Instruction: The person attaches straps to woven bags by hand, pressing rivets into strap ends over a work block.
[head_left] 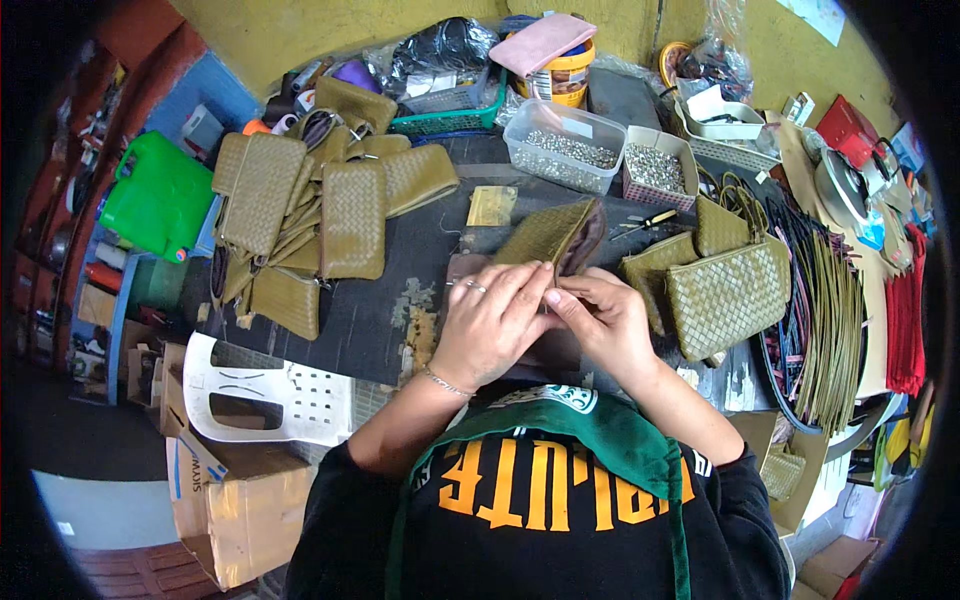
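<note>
An olive woven pouch (540,238) stands upright in front of me, its dark-lined top edge parted and facing right. My left hand (488,325) is closed on the pouch's near end, fingers bent over it. Beside it, my right hand (612,322) pinches at the same near corner, thumb against forefinger. Any small piece between the fingertips is too small to make out. Just right of the pouch lies a screwdriver-like tool (645,222) with a dark and yellow handle. A few similar woven pouches (728,298) rest beyond my right hand.
A large heap of olive pouches (352,220) covers the table's left. Behind my hands stand a clear tub (565,145) and a white basket (658,165) of small metal parts. Olive straps (825,310) hang at the right, and a white plastic chair (255,395) sits left.
</note>
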